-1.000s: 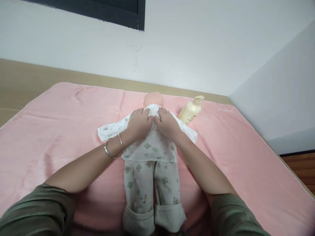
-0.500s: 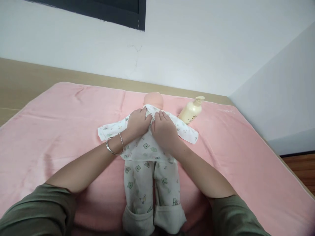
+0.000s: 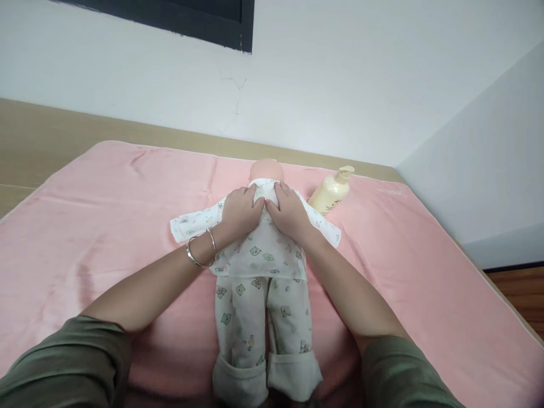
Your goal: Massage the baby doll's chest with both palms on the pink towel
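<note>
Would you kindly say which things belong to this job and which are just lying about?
In use: left hand and right hand, on the white printed cloth top; white printed trousers; bald peach-coloured doll; pink cloth mat.

Apparently lying about: cream pump bottle, not held.

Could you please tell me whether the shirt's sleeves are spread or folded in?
Spread: one sleeve reaches out to the left of the shirt, the other sleeve to the right.

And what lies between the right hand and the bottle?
The white sleeve lies between the right hand and the bottle, as the head view shows. Whether the sleeve touches the bottle can't be told.
</note>
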A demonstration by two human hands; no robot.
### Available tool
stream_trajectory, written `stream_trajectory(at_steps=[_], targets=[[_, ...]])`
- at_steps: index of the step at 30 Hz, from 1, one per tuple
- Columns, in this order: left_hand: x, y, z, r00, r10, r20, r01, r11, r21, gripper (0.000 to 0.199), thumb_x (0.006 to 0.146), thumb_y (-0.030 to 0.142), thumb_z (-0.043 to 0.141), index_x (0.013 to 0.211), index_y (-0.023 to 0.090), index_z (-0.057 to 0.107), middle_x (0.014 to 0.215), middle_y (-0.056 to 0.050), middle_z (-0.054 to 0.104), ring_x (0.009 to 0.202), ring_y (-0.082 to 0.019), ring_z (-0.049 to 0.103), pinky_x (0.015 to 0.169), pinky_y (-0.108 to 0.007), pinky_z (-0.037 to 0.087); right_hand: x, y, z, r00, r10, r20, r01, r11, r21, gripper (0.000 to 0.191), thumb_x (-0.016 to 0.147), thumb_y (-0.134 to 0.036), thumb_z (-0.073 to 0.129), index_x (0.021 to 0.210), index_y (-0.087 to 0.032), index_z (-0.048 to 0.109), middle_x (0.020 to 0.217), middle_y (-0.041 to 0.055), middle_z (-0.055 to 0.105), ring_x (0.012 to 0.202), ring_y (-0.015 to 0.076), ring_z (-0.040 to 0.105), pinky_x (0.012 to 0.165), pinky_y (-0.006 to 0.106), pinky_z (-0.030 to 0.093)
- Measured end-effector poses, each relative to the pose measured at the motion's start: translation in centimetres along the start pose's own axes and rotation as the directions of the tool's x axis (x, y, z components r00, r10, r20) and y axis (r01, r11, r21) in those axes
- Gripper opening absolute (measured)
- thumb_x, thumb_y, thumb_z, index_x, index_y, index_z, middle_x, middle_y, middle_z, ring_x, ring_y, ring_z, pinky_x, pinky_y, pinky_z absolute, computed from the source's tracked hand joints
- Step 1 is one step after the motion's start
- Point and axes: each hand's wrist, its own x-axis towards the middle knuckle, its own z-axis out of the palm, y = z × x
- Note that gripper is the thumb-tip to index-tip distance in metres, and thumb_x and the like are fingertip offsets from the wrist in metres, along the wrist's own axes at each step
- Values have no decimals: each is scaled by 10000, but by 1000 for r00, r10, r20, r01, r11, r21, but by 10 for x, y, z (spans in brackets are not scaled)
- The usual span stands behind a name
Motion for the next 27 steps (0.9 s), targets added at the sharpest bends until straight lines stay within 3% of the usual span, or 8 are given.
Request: stream_trajectory(at_steps=[8,17,27], targets=[[0,0,-1,1000,28,-7,-28,999,16,394,972,303,353,1223,138,608,1062,-156,705,1032,-308,641,887,-419,475,-3,-2,-3,1000,1,-12,-1,1000,0,596,979,-371,402,1448,-10,479,1508,240,521,1423,354,454,1203,509,335],[0,1,-2,1000,30,7,-30,1000,7,356,967,294,357,1139,143,629,1056,-150,705,1024,-309,639,889,-424,472,-4,-4,-5,999,38,-31,-38,999,-1,436,960,-357,471,1262,-71,599,1275,209,673,1174,337,612,1075,468,453],[0,0,-1,998,56,-26,-56,998,7,302,965,285,358,974,175,639,990,-131,702,981,-282,640,888,-413,488,-4,-2,-2,999,18,-27,-19,1000,-16,543,969,-364,423,1373,-25,552,1405,229,609,1331,366,536,1157,497,388]])
